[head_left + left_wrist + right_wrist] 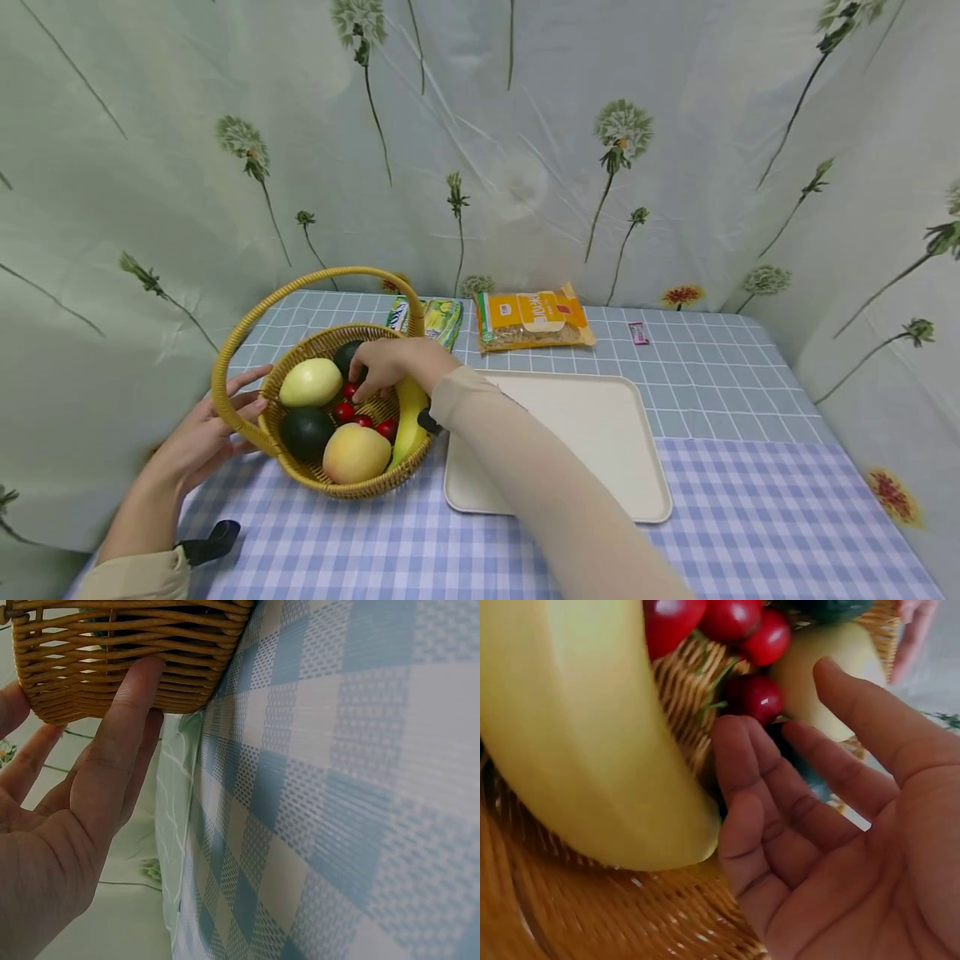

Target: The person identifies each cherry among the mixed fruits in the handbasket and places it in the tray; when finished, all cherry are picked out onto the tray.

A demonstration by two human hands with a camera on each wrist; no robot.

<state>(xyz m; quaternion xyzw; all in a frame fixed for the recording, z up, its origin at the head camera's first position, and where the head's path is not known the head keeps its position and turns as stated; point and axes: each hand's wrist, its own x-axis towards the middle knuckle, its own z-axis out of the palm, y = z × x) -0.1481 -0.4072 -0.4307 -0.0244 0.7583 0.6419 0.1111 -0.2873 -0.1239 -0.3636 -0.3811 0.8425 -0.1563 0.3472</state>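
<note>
A wicker basket (375, 486) with a tall arched handle holds a banana (410, 412), a peach-like fruit (357, 454), a pale yellow-green fruit (311, 382), two dark green fruits (306, 433) and several red cherries (343, 412). My right hand (405, 360) reaches over the rim into it. In the right wrist view, that hand's loosely bent fingers have their tips right at a cherry (759, 697), with nothing in the palm; the banana (577, 750) lies beside them. At the basket's left side, my left hand (202, 433) rests spread fingers against the woven wall (127, 675).
Right of the basket, partly under my right forearm, lies a cream tray (585, 433). Behind stand a green packet (442, 319) and an orange bag (532, 319), with a small pink packet (638, 333) farther right. A flowered curtain (525, 167) closes off the back.
</note>
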